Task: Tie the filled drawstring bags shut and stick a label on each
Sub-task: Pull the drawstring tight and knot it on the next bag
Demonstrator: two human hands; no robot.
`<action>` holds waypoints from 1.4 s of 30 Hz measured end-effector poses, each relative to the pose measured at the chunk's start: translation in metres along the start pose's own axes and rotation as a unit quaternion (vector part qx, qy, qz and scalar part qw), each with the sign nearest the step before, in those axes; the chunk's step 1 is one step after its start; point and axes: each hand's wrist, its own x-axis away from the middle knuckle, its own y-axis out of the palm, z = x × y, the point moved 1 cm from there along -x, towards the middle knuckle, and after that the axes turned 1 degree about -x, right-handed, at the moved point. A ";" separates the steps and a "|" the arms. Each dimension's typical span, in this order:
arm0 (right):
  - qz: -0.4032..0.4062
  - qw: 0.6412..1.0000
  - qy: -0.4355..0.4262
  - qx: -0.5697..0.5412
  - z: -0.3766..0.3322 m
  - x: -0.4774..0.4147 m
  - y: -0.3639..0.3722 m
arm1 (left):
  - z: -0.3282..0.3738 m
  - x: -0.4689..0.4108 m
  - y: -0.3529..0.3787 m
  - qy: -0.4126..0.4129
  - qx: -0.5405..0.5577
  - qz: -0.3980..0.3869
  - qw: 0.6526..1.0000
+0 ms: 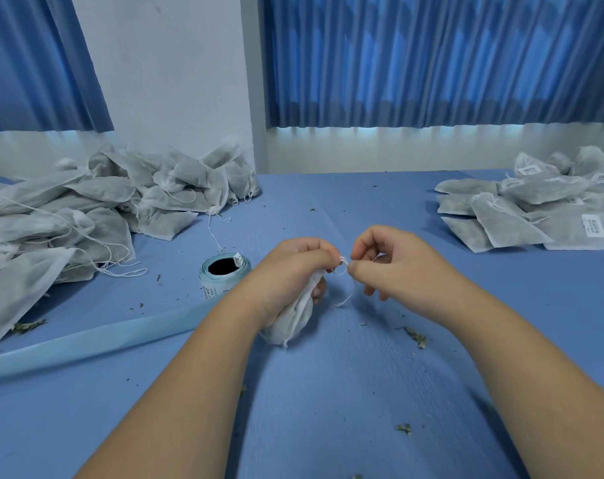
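Between left hand (293,267) and right hand (390,261): drawstring (343,262) loop, lying sideways
Left fingers (314,248): clench bag (293,323) neck
Right fingers (362,247): pinch drawstring tail

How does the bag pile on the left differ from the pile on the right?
The left pile shows no labels; the right pile carries white barcode labels. The left pile is heaped with loose strings trailing; the right pile lies flatter. Both hold grey-white filled bags.
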 end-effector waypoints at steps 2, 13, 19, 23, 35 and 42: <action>0.005 1.000 -0.007 -0.019 -0.001 0.000 0.001 | 0.000 0.000 0.000 -0.001 -0.004 0.000 1.000; 0.051 0.998 -0.042 -0.013 -0.008 0.003 0.003 | -0.001 -0.001 -0.001 -0.005 -0.015 0.021 1.000; 0.060 0.998 -0.003 -0.025 -0.006 0.000 0.007 | -0.001 -0.002 0.000 -0.009 -0.012 0.024 1.000; 0.072 0.996 0.015 -0.041 -0.005 -0.001 0.008 | -0.001 -0.002 0.000 -0.011 -0.032 0.039 0.999; 0.047 0.995 0.053 0.066 -0.003 0.000 0.009 | -0.001 0.000 0.004 0.015 -0.099 0.048 0.994; 0.013 0.996 0.087 -0.002 -0.002 0.000 0.003 | -0.001 0.002 0.007 0.051 -0.121 0.061 0.989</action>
